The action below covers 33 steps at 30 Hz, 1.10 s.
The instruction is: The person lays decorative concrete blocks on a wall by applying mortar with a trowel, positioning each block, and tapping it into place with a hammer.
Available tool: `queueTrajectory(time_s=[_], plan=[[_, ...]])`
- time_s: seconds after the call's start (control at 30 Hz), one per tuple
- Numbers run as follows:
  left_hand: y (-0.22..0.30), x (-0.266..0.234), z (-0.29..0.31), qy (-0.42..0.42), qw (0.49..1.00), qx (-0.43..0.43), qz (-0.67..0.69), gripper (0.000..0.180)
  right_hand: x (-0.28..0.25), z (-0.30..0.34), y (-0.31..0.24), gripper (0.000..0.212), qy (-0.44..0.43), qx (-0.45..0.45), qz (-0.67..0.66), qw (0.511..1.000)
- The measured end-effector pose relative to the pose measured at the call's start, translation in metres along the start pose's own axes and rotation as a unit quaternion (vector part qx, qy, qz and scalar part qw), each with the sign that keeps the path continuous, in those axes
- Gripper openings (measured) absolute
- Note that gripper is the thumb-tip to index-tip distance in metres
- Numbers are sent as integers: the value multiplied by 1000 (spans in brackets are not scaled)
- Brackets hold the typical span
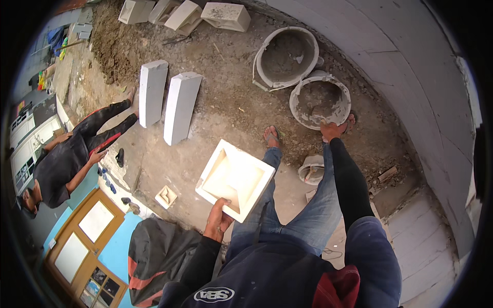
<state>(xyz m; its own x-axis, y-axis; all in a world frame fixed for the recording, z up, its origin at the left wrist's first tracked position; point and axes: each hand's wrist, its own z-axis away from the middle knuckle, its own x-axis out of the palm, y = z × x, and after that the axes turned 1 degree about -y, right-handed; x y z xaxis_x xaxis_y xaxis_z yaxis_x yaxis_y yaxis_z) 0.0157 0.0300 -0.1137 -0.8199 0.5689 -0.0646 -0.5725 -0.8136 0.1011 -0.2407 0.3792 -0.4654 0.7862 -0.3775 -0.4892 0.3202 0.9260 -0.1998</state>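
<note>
My left hand (218, 222) grips the lower edge of a square cream ventilation block (237, 179), tilted in front of my legs. Its face has a raised frame around a sloping recess. At the near rim of a bucket (348, 97) my right hand (333, 132) is closed, fingers curled. What it holds, if anything, is hard to make out there. Wet grey mortar (319, 100) lies in that bucket. Touching it on the far side, a larger bucket (259, 64) also holds grey mortar.
Two long white blocks (153, 95) stand on the dirt floor, left of centre. Several cream ventilation blocks (226, 16) line the far side; a small one (166, 196) lies left. A small pail (311, 170) sits by my leg. Another person (61, 159) stands at left. A block wall (411, 77) curves along the right.
</note>
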Motion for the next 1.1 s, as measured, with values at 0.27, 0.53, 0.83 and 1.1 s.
queueTrajectory(time_s=[0.27,0.53,0.83,1.1], plan=[[21,33,18,-136,986,29,-92,67,-100,236,-98,112,-250,-159,-369,881],[42,96,62,-370,884,111,-263,73,-222,413,-136,122,-249,-247,-343,871],[8,251,226,-679,685,66,-256,81,-355,694,-95,124,236,-234,-259,907],[8,420,309,-749,526,139,-379,96,-479,875,-70,127,719,-169,-57,672]])
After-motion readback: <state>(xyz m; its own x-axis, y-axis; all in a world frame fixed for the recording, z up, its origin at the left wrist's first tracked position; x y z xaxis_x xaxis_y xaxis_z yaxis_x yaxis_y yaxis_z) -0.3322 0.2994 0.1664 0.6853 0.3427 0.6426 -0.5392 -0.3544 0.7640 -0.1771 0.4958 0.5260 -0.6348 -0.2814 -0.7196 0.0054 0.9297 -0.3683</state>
